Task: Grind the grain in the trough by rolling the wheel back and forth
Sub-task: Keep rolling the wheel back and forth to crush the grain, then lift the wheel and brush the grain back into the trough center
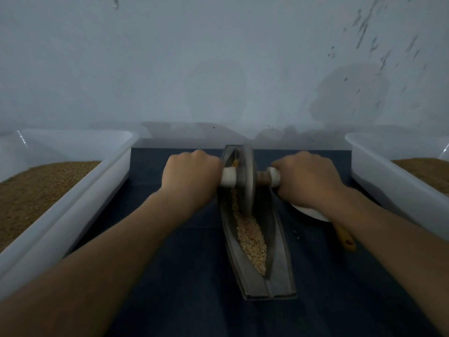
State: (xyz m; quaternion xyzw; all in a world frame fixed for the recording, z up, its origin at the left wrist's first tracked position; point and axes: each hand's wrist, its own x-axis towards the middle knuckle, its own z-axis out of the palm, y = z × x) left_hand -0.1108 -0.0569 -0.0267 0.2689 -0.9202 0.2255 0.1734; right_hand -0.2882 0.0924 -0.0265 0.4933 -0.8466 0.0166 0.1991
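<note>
A long grey metal trough (279, 261) lies lengthwise on a dark blue cloth, running away from me. Pale cracked grain (251, 242) fills its groove, mostly in the near half. A grey metal wheel (247, 176) stands on edge in the far part of the trough, on an axle with white-wrapped handles. My left hand (192, 176) grips the left handle (228, 177). My right hand (306, 178) grips the right handle (273, 176). Both arms are stretched forward.
A white plastic tub (80, 190) with brown grain stands at the left, and another white tub (393, 176) with brown grain at the right. A white bowl (313, 212) and a yellow handle (346, 239) lie under my right forearm. A pale wall rises just behind the trough.
</note>
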